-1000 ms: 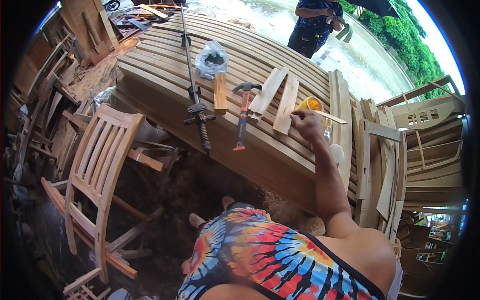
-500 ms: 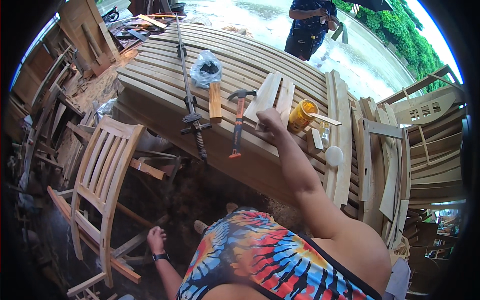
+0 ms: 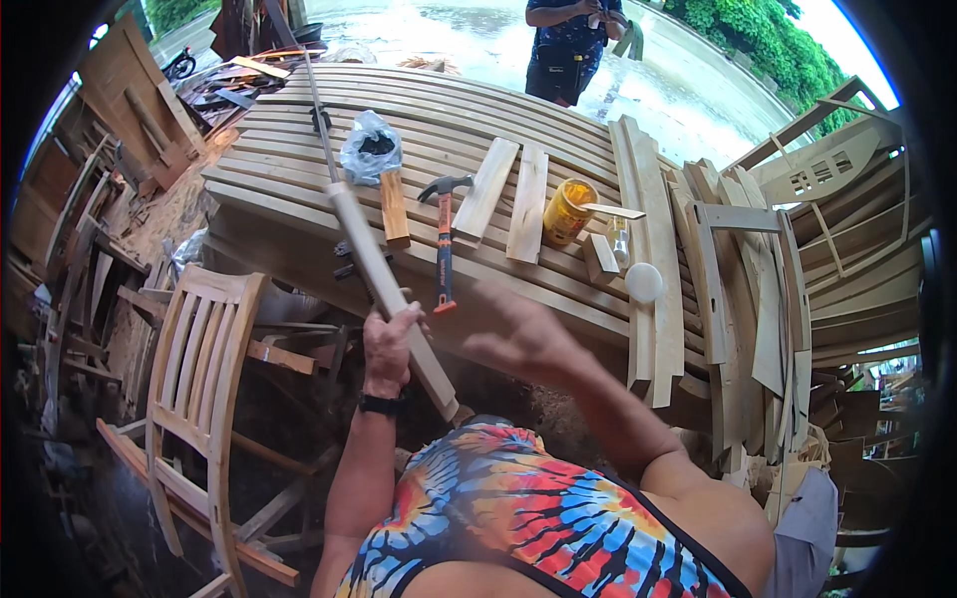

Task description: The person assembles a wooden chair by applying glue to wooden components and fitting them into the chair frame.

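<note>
My left hand [image 3: 389,344] is clenched around a long pale wooden rail [image 3: 384,289], gripping it a little above its lower end, which pokes out below my fist toward my chest. From the grip the rail rises up and away over the front edge of the slatted bench top [image 3: 299,189]; beyond its upper end a thin dark rod [image 3: 317,110] carries on in the same line, though I cannot tell whether the two are joined. My left forearm comes up nearly vertical, wrist straight, a dark band around it.

My right hand [image 3: 528,334] hovers just to the right of the grip, open, fingers spread, palm turned toward the rail, holding nothing. It is blurred, so I cannot tell its finer pose.

As I judge it, the rail is in hand but fitted to nothing yet; the unfinished chair frame [image 3: 199,389] stands to the left of my grip.

Beyond the grip, on the bench, lies an orange-handled hammer [image 3: 444,244]. Right of it are two short boards [image 3: 506,194], then a yellow can [image 3: 568,211] and a white round lid [image 3: 644,282]. Left of the hammer are a short brown block [image 3: 395,207] and a crumpled plastic bag [image 3: 370,148]. Farthest off, another person [image 3: 570,45] stands past the bench.
</note>
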`<action>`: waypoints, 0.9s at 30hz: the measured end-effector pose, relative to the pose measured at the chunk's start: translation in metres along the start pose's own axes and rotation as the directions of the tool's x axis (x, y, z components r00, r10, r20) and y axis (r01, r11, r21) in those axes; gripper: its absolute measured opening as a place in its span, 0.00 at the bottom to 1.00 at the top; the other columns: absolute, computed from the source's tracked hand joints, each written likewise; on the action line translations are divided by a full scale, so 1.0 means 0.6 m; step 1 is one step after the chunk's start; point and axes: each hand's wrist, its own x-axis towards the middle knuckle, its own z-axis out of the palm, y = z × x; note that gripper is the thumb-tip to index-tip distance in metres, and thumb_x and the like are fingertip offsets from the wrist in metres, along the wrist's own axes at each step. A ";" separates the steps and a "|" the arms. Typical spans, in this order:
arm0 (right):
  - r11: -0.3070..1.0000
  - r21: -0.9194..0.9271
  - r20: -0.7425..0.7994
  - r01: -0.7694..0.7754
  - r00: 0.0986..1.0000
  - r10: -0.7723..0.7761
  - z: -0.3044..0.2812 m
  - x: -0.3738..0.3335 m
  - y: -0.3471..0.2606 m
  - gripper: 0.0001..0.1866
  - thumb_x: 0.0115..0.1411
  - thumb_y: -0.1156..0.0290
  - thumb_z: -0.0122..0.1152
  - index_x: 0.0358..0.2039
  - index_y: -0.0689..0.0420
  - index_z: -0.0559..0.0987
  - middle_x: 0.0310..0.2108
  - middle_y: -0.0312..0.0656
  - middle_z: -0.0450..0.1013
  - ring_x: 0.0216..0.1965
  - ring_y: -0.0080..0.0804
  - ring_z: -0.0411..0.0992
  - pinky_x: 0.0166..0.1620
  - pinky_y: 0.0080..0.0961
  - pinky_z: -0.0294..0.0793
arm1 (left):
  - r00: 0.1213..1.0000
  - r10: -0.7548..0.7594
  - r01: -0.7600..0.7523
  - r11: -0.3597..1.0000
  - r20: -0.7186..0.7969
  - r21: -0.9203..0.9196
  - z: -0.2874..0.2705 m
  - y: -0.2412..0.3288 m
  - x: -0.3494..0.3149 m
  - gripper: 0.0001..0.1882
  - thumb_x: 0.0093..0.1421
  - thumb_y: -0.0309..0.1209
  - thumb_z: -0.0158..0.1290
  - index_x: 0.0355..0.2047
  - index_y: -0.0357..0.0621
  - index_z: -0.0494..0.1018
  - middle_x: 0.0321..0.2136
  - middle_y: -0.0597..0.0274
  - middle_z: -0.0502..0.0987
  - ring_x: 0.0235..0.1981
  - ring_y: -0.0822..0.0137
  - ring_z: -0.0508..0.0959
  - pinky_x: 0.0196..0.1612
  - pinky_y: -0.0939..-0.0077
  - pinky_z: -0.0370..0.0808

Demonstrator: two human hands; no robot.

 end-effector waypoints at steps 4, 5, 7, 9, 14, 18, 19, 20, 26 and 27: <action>0.515 -0.830 -0.274 -0.214 0.961 -0.043 -0.201 0.073 0.079 0.32 0.58 0.70 0.66 0.64 0.55 0.72 0.60 0.49 0.72 0.60 0.49 0.70 0.63 0.39 0.69 | 0.998 0.061 -0.065 0.988 -0.032 -0.143 -0.053 -0.007 -0.002 0.14 0.65 0.32 0.56 0.47 0.40 0.72 0.25 0.62 0.73 0.22 0.71 0.74 0.26 0.73 0.76; 0.431 -0.840 -0.222 -0.328 0.934 0.278 -0.241 0.097 0.087 0.29 0.56 0.72 0.64 0.60 0.55 0.75 0.57 0.48 0.74 0.57 0.48 0.72 0.60 0.39 0.72 | 0.989 0.115 -0.132 0.974 -0.097 -0.187 -0.055 -0.003 -0.005 0.13 0.65 0.32 0.55 0.47 0.40 0.71 0.25 0.63 0.73 0.22 0.71 0.74 0.26 0.73 0.76; 0.243 -0.904 -0.118 -0.351 0.752 0.648 -0.288 0.134 0.114 0.24 0.52 0.76 0.60 0.52 0.55 0.81 0.50 0.48 0.79 0.51 0.47 0.77 0.52 0.38 0.77 | 0.968 0.159 -0.211 0.937 -0.195 -0.279 -0.063 0.010 -0.018 0.13 0.67 0.35 0.54 0.47 0.41 0.70 0.24 0.65 0.72 0.24 0.71 0.74 0.29 0.73 0.76; 0.162 -0.946 -0.084 -0.280 0.697 0.713 -0.306 0.156 0.169 0.21 0.50 0.77 0.59 0.47 0.56 0.84 0.46 0.48 0.81 0.48 0.47 0.79 0.48 0.38 0.80 | 0.951 0.188 -0.254 0.928 -0.247 -0.272 -0.078 0.020 -0.032 0.15 0.68 0.37 0.54 0.48 0.41 0.70 0.24 0.65 0.72 0.25 0.70 0.75 0.31 0.73 0.76; 0.208 -0.956 -0.023 -0.204 0.766 0.643 -0.336 0.209 0.151 0.14 0.52 0.74 0.62 0.39 0.52 0.87 0.40 0.49 0.82 0.44 0.46 0.81 0.43 0.36 0.81 | 0.962 0.008 -0.045 0.991 -0.273 -0.129 -0.153 0.024 -0.071 0.20 0.69 0.46 0.53 0.51 0.43 0.74 0.32 0.61 0.80 0.31 0.69 0.79 0.39 0.73 0.77; 0.260 -0.949 0.023 -0.179 0.783 0.621 -0.323 0.244 0.241 0.15 0.53 0.70 0.67 0.43 0.48 0.87 0.39 0.47 0.82 0.43 0.43 0.81 0.43 0.35 0.81 | 0.970 -0.056 0.039 0.996 -0.238 -0.078 -0.199 -0.016 -0.091 0.26 0.66 0.50 0.57 0.55 0.44 0.75 0.37 0.59 0.82 0.36 0.71 0.80 0.37 0.74 0.78; 0.280 -0.944 0.043 -0.175 0.775 0.630 -0.325 0.248 0.257 0.20 0.52 0.75 0.64 0.47 0.46 0.86 0.39 0.46 0.82 0.42 0.44 0.81 0.44 0.36 0.81 | 0.970 -0.065 0.052 0.997 -0.233 -0.061 -0.203 -0.016 -0.100 0.29 0.65 0.52 0.59 0.56 0.44 0.75 0.38 0.59 0.82 0.37 0.71 0.80 0.37 0.75 0.78; 0.279 -0.945 0.046 -0.168 0.780 0.624 -0.339 0.246 0.257 0.20 0.52 0.75 0.64 0.47 0.46 0.86 0.39 0.46 0.82 0.42 0.44 0.81 0.44 0.36 0.81 | 0.969 -0.060 0.045 0.997 -0.238 -0.065 -0.207 -0.014 -0.110 0.29 0.65 0.52 0.59 0.56 0.44 0.75 0.38 0.59 0.82 0.37 0.71 0.80 0.37 0.75 0.78; 0.354 -0.935 0.172 -0.003 0.871 0.460 -0.437 0.116 0.184 0.32 0.47 0.82 0.61 0.54 0.42 0.83 0.39 0.49 0.82 0.37 0.43 0.80 0.44 0.36 0.80 | 0.957 -0.031 -0.029 0.979 -0.289 -0.203 -0.245 -0.002 -0.139 0.29 0.66 0.53 0.56 0.59 0.48 0.71 0.44 0.57 0.78 0.44 0.63 0.80 0.43 0.63 0.83; 0.428 -0.892 0.090 -0.147 0.869 0.487 -0.447 0.092 0.160 0.33 0.47 0.82 0.61 0.55 0.41 0.82 0.38 0.49 0.82 0.35 0.40 0.80 0.43 0.35 0.80 | 0.957 -0.034 -0.037 0.970 -0.287 -0.241 -0.259 0.002 -0.140 0.30 0.66 0.53 0.55 0.61 0.49 0.68 0.45 0.57 0.77 0.46 0.62 0.79 0.44 0.61 0.83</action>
